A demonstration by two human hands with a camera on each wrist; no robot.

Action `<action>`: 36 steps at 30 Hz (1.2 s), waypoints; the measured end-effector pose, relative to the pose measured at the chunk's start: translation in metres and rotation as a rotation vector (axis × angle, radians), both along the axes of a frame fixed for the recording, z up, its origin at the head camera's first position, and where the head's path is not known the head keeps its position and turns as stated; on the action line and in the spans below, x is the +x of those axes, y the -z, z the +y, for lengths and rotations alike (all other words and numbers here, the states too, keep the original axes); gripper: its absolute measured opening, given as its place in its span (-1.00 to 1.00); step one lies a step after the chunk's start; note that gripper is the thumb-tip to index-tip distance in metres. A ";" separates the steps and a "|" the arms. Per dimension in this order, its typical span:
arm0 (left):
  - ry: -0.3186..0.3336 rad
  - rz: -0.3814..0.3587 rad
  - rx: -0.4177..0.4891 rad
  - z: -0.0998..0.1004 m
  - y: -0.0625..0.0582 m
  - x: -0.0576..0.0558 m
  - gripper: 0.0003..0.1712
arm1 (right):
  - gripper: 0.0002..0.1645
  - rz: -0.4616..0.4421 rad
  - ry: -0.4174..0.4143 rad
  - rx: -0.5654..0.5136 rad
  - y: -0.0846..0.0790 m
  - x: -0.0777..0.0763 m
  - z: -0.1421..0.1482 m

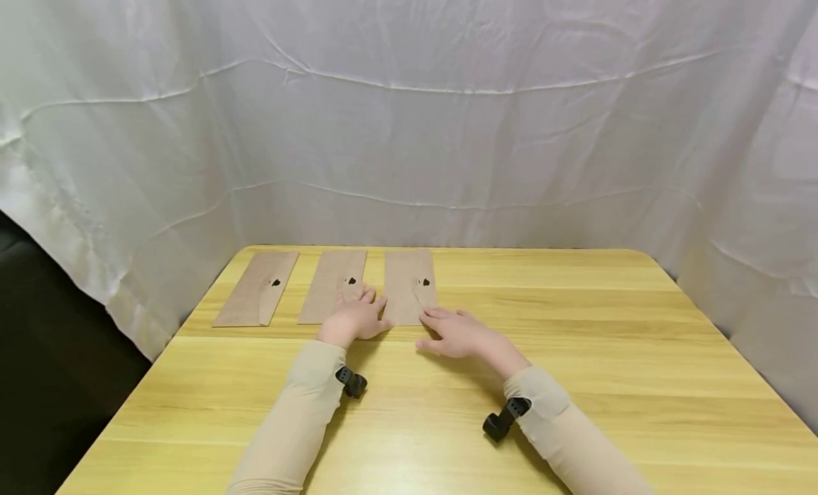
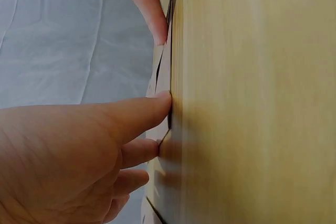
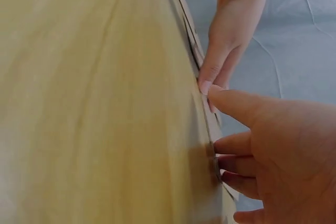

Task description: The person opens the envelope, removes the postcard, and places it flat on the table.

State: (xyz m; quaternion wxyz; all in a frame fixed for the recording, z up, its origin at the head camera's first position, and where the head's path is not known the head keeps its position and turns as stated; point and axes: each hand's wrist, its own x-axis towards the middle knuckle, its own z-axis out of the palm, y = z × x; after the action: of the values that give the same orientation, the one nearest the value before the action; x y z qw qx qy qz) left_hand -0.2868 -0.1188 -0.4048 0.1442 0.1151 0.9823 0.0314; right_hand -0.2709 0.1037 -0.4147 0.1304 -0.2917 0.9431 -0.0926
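Note:
Three flat brown envelopes, each with a small black mark near the edge of its flap, lie side by side toward the back left of the table. My left hand (image 1: 358, 317) rests with its thumb at the near left corner of the rightmost envelope (image 1: 402, 282); its fingers spread over the gap and partly cover the middle envelope (image 1: 324, 289). Across from it, my right hand (image 1: 456, 335) touches the same rightmost envelope's near right corner with outstretched fingertips. Its thumb sits just short of the near edge. The leftmost envelope (image 1: 246, 296) lies apart from both hands.
The wooden table (image 1: 575, 317) stretches to the right and toward me, with rounded far corners. White curtains (image 1: 447, 126) hang behind it and along both sides. Something black (image 1: 51, 367) stands beyond the left edge. Each sleeved wrist carries a small black camera (image 1: 498, 425).

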 end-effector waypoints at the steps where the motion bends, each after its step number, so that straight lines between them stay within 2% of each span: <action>1: 0.005 0.005 -0.002 0.002 0.000 0.000 -0.21 | -0.13 -0.005 -0.001 0.001 -0.001 0.001 0.001; 9: 0.039 0.062 0.063 0.010 0.000 -0.002 -0.19 | -0.14 0.013 -0.004 -0.004 -0.003 0.010 0.014; 16: 0.104 -0.004 0.125 0.016 0.001 0.001 -0.07 | -0.15 0.000 -0.020 -0.009 -0.004 0.022 0.032; 28: 0.175 -0.067 0.071 0.038 -0.002 0.008 0.01 | -0.17 0.031 -0.033 -0.041 -0.006 0.044 0.062; 36: 0.213 -0.054 0.071 0.058 -0.002 0.007 0.02 | -0.19 0.049 -0.046 -0.051 -0.010 0.053 0.078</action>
State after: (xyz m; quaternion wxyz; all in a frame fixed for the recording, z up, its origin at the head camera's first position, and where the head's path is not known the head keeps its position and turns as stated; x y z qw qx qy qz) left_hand -0.2794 -0.0607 -0.4029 0.1690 0.2231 0.9585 0.0537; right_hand -0.2176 0.1820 -0.4046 0.1018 -0.3186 0.9364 -0.1062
